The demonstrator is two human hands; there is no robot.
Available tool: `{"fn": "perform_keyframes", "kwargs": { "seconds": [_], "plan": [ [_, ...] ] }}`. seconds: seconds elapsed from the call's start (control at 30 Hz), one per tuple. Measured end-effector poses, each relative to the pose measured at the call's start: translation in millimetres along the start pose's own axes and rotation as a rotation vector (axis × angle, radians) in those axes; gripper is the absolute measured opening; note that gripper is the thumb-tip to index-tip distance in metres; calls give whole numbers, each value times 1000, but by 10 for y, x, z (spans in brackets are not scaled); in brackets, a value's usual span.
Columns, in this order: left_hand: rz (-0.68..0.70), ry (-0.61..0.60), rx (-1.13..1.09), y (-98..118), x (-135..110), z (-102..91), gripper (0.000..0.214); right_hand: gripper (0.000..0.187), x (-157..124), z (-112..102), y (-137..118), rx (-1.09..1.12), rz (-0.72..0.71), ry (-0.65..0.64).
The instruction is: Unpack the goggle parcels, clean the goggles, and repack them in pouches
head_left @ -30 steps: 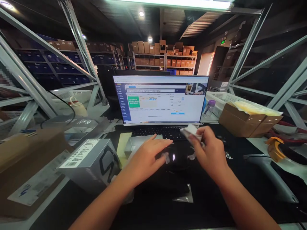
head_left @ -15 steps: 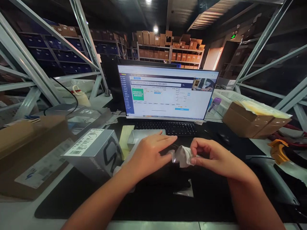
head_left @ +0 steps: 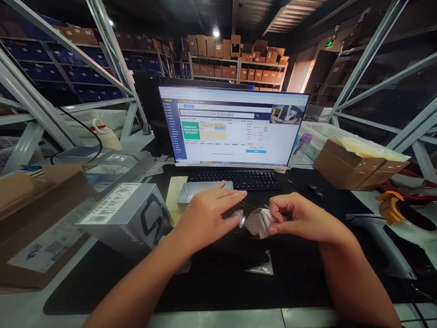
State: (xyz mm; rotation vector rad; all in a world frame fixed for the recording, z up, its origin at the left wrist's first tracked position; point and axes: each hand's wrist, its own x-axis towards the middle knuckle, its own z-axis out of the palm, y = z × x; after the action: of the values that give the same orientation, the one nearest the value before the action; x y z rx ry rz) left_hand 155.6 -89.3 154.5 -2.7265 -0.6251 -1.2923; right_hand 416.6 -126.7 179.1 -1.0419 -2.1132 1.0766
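My right hand (head_left: pixel 300 217) pinches a small crumpled clear plastic bag (head_left: pixel 258 223) just above the black desk mat (head_left: pixel 218 282). My left hand (head_left: pixel 205 217) lies over a dark object on the mat, fingers stretched toward the bag and its fingertips touching the bag's left edge. Behind the hands are a black keyboard (head_left: pixel 239 178) and a lit monitor (head_left: pixel 232 125). A small open grey tray (head_left: pixel 194 189) sits just beyond my left hand. Another small clear bag (head_left: pixel 261 265) lies flat on the mat below the hands.
A grey product box (head_left: pixel 126 218) lies to the left, with cardboard boxes (head_left: pixel 37 214) beyond it. An open cardboard box (head_left: pixel 358 166) stands right, a black mouse (head_left: pixel 316 190) beside it, a grey handheld scanner (head_left: pixel 378 241) and orange tool (head_left: pixel 387 207) nearer. Metal racking surrounds the desk.
My right hand came down from over the keyboard with the bag and brought it next to my left hand on the mat. The view tilted slightly downward.
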Motion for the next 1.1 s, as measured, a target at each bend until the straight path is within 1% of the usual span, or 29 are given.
{"fn": "perform_keyframes", "kwargs": {
  "seconds": [0.07, 0.13, 0.23, 0.3, 0.37, 0.4, 0.43, 0.47, 0.53, 0.6, 0.63, 0.67, 0.73, 0.83, 0.9, 0.97, 1.0, 1.03, 1.07, 1.1],
  "plan": [
    [4, -7, 30, 17, -4, 15, 31, 38, -5, -10, 2, -20, -7, -4],
    [37, -8, 93, 58, -6, 50, 30, 40, 13, 58, -3, -10, 3, 42],
    [148, -13, 209, 140, -5, 121, 27, 34, 73, 282, -20, -11, 20, 150],
    [203, 6, 264, 174, -2, 161, 24, 31, 113, 436, -36, -54, 4, 247],
    [215, 31, 282, 171, 1, 176, 24, 33, 132, 515, -56, -126, -34, 336],
    [210, 40, 276, 157, 2, 171, 25, 34, 128, 510, -66, -166, -46, 355],
    [198, 41, 259, 138, 3, 160, 26, 35, 116, 474, -75, -203, -50, 345],
    [182, 38, 230, 117, 4, 142, 27, 36, 95, 409, -81, -227, -51, 298],
    [138, 28, 157, 77, 5, 101, 27, 37, 36, 231, -85, -219, -53, 118],
    [96, 18, 86, 49, 2, 66, 28, 40, -23, 58, -80, -143, -68, -65],
    [83, 14, 62, 42, -1, 55, 28, 40, -45, 1, -77, -98, -76, -120],
    [75, 12, 45, 39, -4, 50, 29, 40, -59, -27, -76, -58, -77, -137],
    [72, 26, 45, 48, -7, 55, 28, 39, -59, 10, -82, -10, -63, -74],
    [94, 51, 111, 94, 0, 94, 23, 35, 1, 251, -109, -34, -47, 103],
    [129, 43, 166, 127, 11, 125, 18, 33, 63, 438, -131, -164, -71, 232],
    [165, 40, 207, 138, 23, 144, 16, 33, 117, 553, -145, -318, -90, 345],
    [176, 42, 218, 132, 27, 143, 16, 34, 134, 563, -147, -360, -84, 370],
    [180, 43, 220, 119, 31, 136, 17, 35, 142, 538, -144, -364, -70, 363],
    [175, 47, 209, 102, 33, 122, 19, 36, 139, 480, -136, -329, -56, 323],
    [162, 53, 188, 84, 35, 103, 20, 37, 126, 396, -125, -261, -48, 252]
  ]
}}
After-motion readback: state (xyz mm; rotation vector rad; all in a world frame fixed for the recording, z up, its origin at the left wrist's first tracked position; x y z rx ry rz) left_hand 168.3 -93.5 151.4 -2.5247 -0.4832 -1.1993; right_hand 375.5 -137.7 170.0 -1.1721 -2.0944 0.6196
